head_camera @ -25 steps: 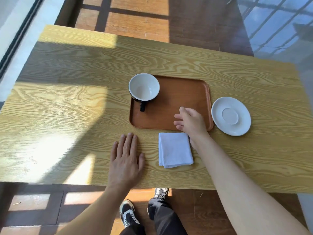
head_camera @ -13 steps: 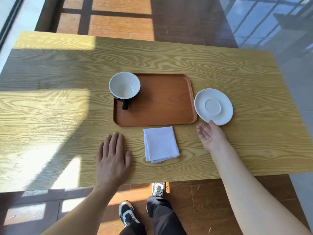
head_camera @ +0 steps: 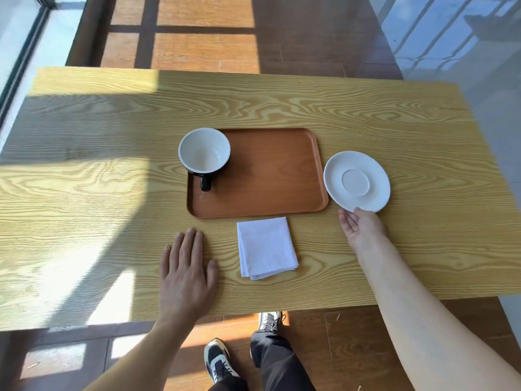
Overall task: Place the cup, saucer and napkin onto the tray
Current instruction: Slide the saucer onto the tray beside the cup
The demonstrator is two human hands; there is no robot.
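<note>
A brown wooden tray (head_camera: 270, 179) lies in the middle of the table. A cup (head_camera: 204, 153), black outside and white inside, stands in the tray's far left corner with its handle pointing toward me. The white saucer (head_camera: 356, 180) rests on the table just right of the tray. A folded white napkin (head_camera: 266, 246) lies on the table in front of the tray. My right hand (head_camera: 362, 228) is palm up at the saucer's near rim, the thumb tip touching it, fingers spread. My left hand (head_camera: 186, 270) lies flat on the table, left of the napkin.
The light wooden table (head_camera: 84, 193) has its near edge just behind my hands. Below it my legs and shoes (head_camera: 220, 362) stand on a wooden floor. A glass wall runs along the left side.
My right hand left the tray's near edge, swung right and turned palm up, and now touches the saucer's near rim. The left hand, cup and napkin stayed put.
</note>
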